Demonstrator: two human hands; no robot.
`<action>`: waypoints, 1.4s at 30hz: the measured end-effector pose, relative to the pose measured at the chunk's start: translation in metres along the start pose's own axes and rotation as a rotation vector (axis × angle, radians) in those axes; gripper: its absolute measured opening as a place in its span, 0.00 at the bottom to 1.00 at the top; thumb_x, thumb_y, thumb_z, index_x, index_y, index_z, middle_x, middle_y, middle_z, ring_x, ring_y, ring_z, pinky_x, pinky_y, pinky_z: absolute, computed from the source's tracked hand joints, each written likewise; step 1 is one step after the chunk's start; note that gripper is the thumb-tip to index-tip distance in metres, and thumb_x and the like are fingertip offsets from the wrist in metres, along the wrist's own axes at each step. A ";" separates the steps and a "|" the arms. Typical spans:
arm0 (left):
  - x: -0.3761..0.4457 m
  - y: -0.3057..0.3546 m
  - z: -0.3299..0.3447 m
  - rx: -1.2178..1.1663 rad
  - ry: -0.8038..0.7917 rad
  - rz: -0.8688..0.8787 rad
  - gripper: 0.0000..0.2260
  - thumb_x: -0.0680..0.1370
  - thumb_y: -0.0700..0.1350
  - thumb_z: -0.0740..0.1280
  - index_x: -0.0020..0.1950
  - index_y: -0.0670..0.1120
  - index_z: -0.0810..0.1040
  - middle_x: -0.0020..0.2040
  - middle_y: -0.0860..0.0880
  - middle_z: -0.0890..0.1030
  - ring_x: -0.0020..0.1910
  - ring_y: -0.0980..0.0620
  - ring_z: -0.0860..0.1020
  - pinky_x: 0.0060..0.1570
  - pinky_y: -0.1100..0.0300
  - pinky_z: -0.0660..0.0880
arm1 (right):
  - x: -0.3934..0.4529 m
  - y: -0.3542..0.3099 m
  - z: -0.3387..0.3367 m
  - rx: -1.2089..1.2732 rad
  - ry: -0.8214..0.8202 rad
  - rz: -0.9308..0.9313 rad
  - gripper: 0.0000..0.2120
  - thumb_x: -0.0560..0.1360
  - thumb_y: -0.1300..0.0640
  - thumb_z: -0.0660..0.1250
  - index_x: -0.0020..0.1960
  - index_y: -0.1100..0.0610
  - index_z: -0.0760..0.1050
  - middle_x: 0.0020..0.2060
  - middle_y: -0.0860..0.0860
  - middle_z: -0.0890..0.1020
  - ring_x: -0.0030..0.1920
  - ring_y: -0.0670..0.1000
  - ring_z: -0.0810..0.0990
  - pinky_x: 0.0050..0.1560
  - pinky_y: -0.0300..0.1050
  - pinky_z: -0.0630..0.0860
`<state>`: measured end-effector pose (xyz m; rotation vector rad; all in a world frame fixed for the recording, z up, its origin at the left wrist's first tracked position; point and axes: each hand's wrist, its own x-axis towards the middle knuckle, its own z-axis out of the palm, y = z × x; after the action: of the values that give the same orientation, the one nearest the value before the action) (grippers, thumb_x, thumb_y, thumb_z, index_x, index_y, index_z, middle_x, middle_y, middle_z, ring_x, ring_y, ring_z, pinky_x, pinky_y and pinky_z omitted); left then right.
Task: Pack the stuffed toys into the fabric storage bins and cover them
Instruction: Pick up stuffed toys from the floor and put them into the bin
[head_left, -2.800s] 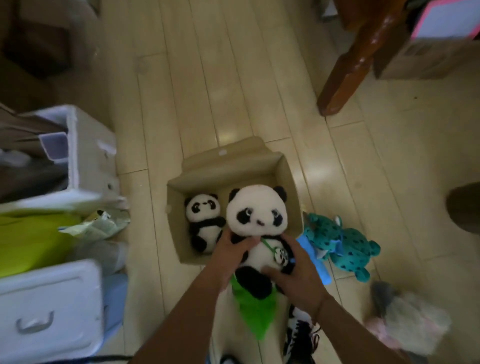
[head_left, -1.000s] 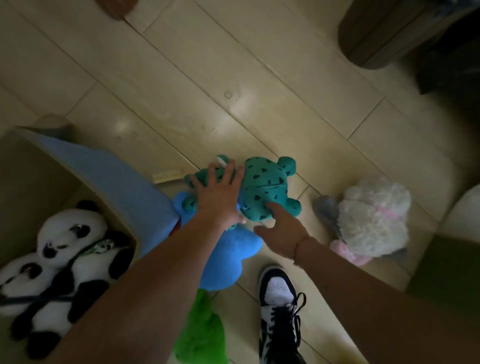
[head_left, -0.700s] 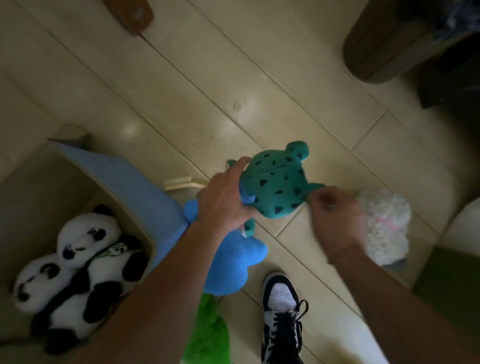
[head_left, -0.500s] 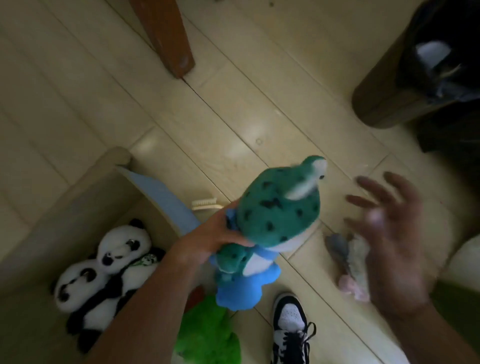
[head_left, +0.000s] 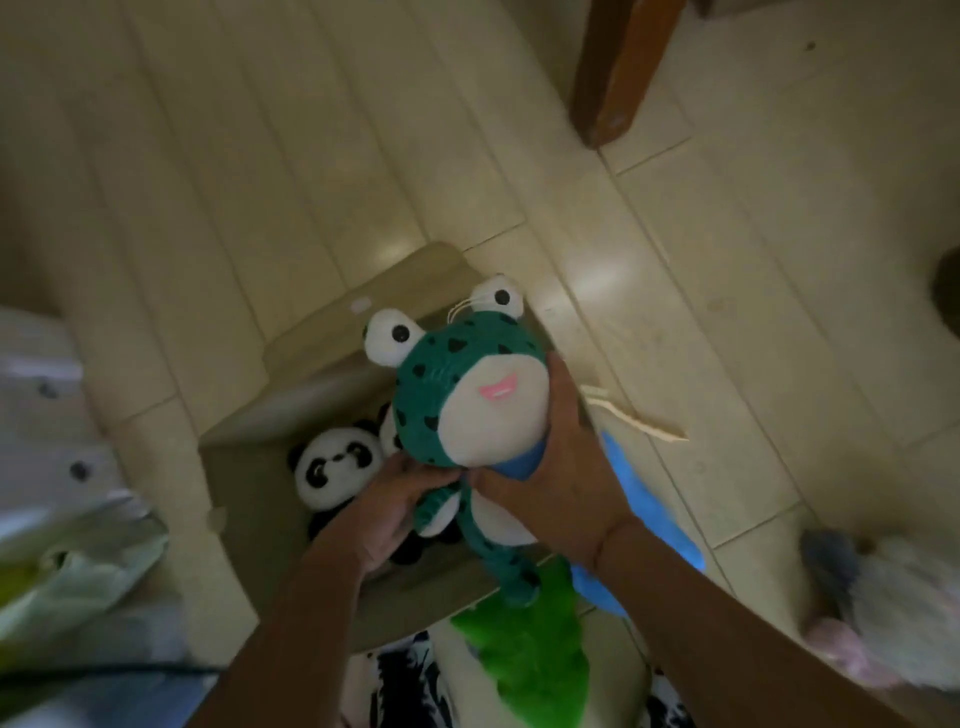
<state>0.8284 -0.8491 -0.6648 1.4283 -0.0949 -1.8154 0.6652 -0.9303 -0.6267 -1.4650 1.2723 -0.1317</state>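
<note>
A teal spotted frog toy (head_left: 447, 384) with white eyes and a cream belly hangs upright over the open beige fabric bin (head_left: 244, 499). My left hand (head_left: 387, 504) grips its lower body from the left. My right hand (head_left: 556, 478) clasps its neck and right side. Inside the bin lies a small panda toy (head_left: 335, 465); a second panda is mostly hidden behind the frog. A blue plush (head_left: 644, 509) lies to the right of the bin and a green plush leaf (head_left: 524, 654) at its near edge.
A fluffy white, grey and pink toy (head_left: 893, 629) lies on the wood floor at the far right. A brown furniture leg (head_left: 618, 67) stands at the top. White storage containers and a plastic bag (head_left: 78, 571) crowd the left. My black-and-white shoes (head_left: 400, 680) show at the bottom.
The frog toy came off the floor at the right, was carried left and turned to face me above the bin. My right hand, free before, now holds it too.
</note>
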 end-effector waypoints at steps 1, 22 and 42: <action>0.005 -0.008 -0.013 0.097 0.052 -0.002 0.19 0.73 0.43 0.72 0.64 0.42 0.78 0.60 0.42 0.82 0.60 0.43 0.79 0.62 0.47 0.74 | 0.009 0.006 0.010 -0.071 -0.023 0.011 0.60 0.62 0.40 0.76 0.76 0.43 0.35 0.70 0.44 0.66 0.69 0.51 0.69 0.65 0.55 0.73; 0.059 -0.107 -0.065 1.496 0.162 -0.075 0.22 0.80 0.61 0.56 0.73 0.68 0.59 0.79 0.58 0.38 0.78 0.46 0.35 0.71 0.30 0.48 | 0.144 0.149 0.095 -0.568 0.039 0.312 0.55 0.68 0.45 0.74 0.77 0.49 0.34 0.73 0.63 0.59 0.70 0.65 0.63 0.67 0.64 0.66; 0.060 -0.199 0.127 1.731 -0.198 0.450 0.41 0.59 0.51 0.75 0.71 0.47 0.66 0.72 0.41 0.70 0.67 0.38 0.73 0.59 0.44 0.76 | -0.115 0.290 -0.099 -0.325 0.311 0.547 0.32 0.71 0.54 0.71 0.71 0.60 0.65 0.68 0.60 0.70 0.69 0.60 0.67 0.68 0.52 0.64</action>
<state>0.6120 -0.8035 -0.7677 1.8862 -2.2864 -1.2499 0.3736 -0.8455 -0.7497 -1.3397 1.9786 0.2308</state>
